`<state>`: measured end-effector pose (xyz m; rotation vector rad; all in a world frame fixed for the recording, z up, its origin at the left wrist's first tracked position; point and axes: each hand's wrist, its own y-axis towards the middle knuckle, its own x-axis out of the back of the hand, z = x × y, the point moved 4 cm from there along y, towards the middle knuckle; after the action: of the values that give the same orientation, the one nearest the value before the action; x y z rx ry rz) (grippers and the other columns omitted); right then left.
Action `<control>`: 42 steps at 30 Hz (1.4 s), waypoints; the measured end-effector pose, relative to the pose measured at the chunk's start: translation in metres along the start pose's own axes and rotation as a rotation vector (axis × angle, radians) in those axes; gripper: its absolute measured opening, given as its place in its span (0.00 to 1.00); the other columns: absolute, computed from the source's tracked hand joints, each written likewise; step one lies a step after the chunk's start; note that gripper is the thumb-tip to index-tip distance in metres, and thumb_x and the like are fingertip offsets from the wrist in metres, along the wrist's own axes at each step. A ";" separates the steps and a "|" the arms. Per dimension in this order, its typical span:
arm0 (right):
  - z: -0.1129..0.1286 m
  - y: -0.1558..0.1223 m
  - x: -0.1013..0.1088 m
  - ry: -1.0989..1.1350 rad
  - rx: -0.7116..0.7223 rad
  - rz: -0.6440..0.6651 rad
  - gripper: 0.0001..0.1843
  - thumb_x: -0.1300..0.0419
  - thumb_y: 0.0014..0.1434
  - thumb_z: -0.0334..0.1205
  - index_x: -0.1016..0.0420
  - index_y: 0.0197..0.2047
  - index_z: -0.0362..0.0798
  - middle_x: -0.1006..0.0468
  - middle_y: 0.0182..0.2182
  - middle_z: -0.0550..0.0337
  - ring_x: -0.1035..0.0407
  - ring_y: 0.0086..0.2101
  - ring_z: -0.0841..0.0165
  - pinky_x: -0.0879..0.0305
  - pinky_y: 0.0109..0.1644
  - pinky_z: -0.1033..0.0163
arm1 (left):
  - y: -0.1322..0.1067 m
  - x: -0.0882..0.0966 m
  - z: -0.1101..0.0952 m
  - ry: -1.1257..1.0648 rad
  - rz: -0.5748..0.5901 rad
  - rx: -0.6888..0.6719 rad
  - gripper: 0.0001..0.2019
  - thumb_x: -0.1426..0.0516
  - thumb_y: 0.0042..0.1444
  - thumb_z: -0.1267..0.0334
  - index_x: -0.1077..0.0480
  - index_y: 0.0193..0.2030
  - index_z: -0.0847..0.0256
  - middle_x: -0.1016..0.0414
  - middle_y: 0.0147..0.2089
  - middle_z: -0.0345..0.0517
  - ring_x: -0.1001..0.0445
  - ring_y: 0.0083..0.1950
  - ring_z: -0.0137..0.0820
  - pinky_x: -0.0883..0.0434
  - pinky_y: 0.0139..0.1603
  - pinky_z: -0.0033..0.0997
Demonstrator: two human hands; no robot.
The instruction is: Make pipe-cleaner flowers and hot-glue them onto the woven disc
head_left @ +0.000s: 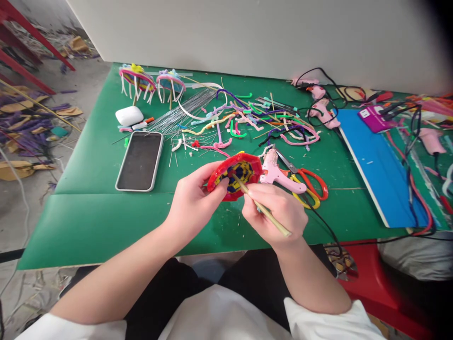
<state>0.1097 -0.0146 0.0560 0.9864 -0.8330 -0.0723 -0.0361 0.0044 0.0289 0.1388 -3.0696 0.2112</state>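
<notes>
My left hand point(193, 200) pinches the near rim of a small woven pipe-cleaner umbrella top point(236, 172), red at the edge with yellow and blue inside, tilted so its hollow faces me. My right hand point(276, 210) is closed on a thin wooden stick point(264, 210) whose far end sits in the middle of that umbrella top. Both hands hover above the front of the green table point(106, 212).
A pink glue gun point(278, 174) and red-and-yellow scissors point(311, 186) lie just beyond my right hand. A phone point(140, 160) lies to the left, a white case point(129, 115) behind it. Loose pipe cleaners point(247, 118), wires, two finished umbrellas point(152, 82) and a blue board point(382, 165) fill the back and right.
</notes>
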 end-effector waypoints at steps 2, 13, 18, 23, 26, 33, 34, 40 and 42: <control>0.001 -0.001 0.000 0.006 0.040 -0.034 0.13 0.41 0.53 0.28 0.32 0.41 0.52 0.20 0.27 0.61 0.24 0.28 0.68 0.25 0.33 0.66 | 0.000 0.000 0.000 -0.013 0.002 0.008 0.11 0.39 0.47 0.64 0.25 0.40 0.61 0.23 0.35 0.41 0.24 0.37 0.34 0.25 0.37 0.29; 0.001 0.000 -0.001 0.027 0.072 -0.037 0.15 0.40 0.52 0.25 0.34 0.42 0.49 0.20 0.28 0.56 0.24 0.30 0.68 0.26 0.35 0.65 | 0.000 0.000 0.000 -0.020 0.023 -0.003 0.10 0.40 0.48 0.64 0.25 0.39 0.61 0.22 0.35 0.40 0.24 0.36 0.32 0.25 0.36 0.26; -0.001 -0.001 -0.001 0.033 0.043 -0.027 0.15 0.40 0.53 0.26 0.34 0.42 0.51 0.20 0.29 0.59 0.25 0.30 0.70 0.25 0.35 0.65 | 0.001 0.001 -0.001 -0.002 0.011 0.018 0.10 0.40 0.47 0.65 0.24 0.38 0.60 0.22 0.34 0.40 0.24 0.35 0.33 0.25 0.36 0.28; -0.003 -0.003 -0.002 0.030 0.026 -0.028 0.16 0.39 0.52 0.25 0.34 0.42 0.51 0.20 0.30 0.60 0.24 0.31 0.70 0.25 0.36 0.65 | 0.002 0.002 0.000 -0.008 0.006 0.022 0.11 0.39 0.46 0.66 0.23 0.38 0.60 0.22 0.33 0.39 0.24 0.34 0.32 0.25 0.34 0.26; -0.003 -0.003 -0.003 0.027 0.028 -0.032 0.15 0.39 0.52 0.25 0.33 0.41 0.51 0.20 0.30 0.60 0.24 0.31 0.70 0.25 0.36 0.65 | 0.002 0.003 -0.001 0.012 0.023 -0.002 0.11 0.40 0.47 0.67 0.23 0.39 0.61 0.22 0.32 0.39 0.24 0.32 0.31 0.25 0.30 0.24; -0.002 -0.001 -0.003 0.059 0.050 -0.061 0.14 0.39 0.51 0.24 0.33 0.39 0.48 0.20 0.29 0.58 0.25 0.30 0.70 0.26 0.36 0.67 | 0.002 0.004 -0.004 0.057 0.017 -0.066 0.09 0.40 0.47 0.66 0.24 0.37 0.63 0.23 0.29 0.38 0.25 0.29 0.28 0.25 0.27 0.22; -0.002 -0.001 -0.002 0.061 0.051 -0.061 0.14 0.39 0.51 0.24 0.33 0.39 0.48 0.20 0.29 0.58 0.25 0.30 0.70 0.26 0.36 0.66 | 0.002 0.004 -0.004 0.060 0.013 -0.069 0.09 0.40 0.47 0.66 0.24 0.37 0.63 0.23 0.29 0.38 0.25 0.29 0.28 0.25 0.27 0.22; -0.002 -0.002 -0.003 0.068 0.055 -0.062 0.15 0.38 0.51 0.24 0.33 0.39 0.48 0.21 0.29 0.58 0.25 0.31 0.70 0.25 0.37 0.66 | 0.002 0.005 -0.003 0.068 0.010 -0.081 0.08 0.40 0.47 0.66 0.24 0.36 0.62 0.23 0.29 0.38 0.24 0.30 0.28 0.25 0.28 0.23; -0.002 -0.002 -0.004 0.074 0.059 -0.062 0.15 0.38 0.50 0.24 0.33 0.40 0.47 0.21 0.29 0.57 0.25 0.31 0.70 0.25 0.37 0.66 | 0.003 0.005 -0.003 0.075 0.007 -0.086 0.08 0.40 0.47 0.66 0.24 0.36 0.62 0.23 0.30 0.38 0.24 0.30 0.29 0.24 0.28 0.23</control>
<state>0.1090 -0.0132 0.0516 1.0642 -0.7399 -0.0647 -0.0410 0.0068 0.0315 0.1137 -2.9989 0.0830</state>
